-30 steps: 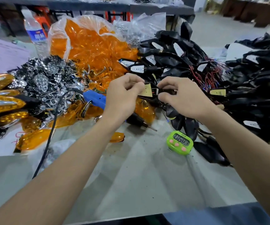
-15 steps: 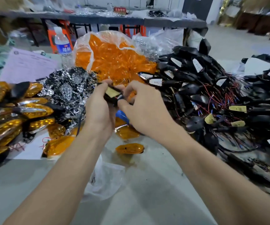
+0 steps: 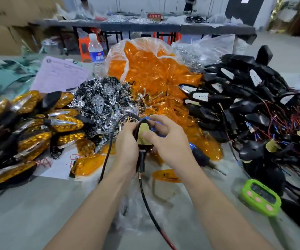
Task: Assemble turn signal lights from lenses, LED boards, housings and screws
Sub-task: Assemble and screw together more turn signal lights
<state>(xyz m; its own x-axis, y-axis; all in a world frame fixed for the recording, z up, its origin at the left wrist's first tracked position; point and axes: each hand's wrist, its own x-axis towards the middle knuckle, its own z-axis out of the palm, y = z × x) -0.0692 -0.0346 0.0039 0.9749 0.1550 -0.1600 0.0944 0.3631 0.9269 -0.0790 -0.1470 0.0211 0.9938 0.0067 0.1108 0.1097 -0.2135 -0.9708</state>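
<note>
Wire comes nearest: a black, red-cored wire (image 3: 151, 204) runs from the near edge of the grey tabletop (image 3: 37, 213) up into the stem of a black plastic teardrop housing (image 3: 142, 158), held tip-up above the middle. The left hand (image 3: 125, 145) curls its fingers round the housing's left flank. The right hand (image 3: 170, 141) pinches the other side, thumb pressed on the yellowish LED board (image 3: 142, 135) lying in the open face.

Whether the board sits fully home cannot be told. If it is crooked, thumb pressure may tilt it further or trap the wire beneath. The slack wire could also snag the loose amber plastic lens (image 3: 165, 175) lying just beside it.

A lime-green digital timer (image 3: 261, 197) sits towards the right edge, and a blue-handled screwdriver (image 3: 197, 154) lies under the right hand. Finished amber lights (image 3: 33, 130) are piled along the left edge, with chrome reflectors (image 3: 98, 100) behind them. Farther back are a clear bag of amber lenses (image 3: 151, 69) and, to its right, a heap of wired black housings (image 3: 244, 105).
</note>
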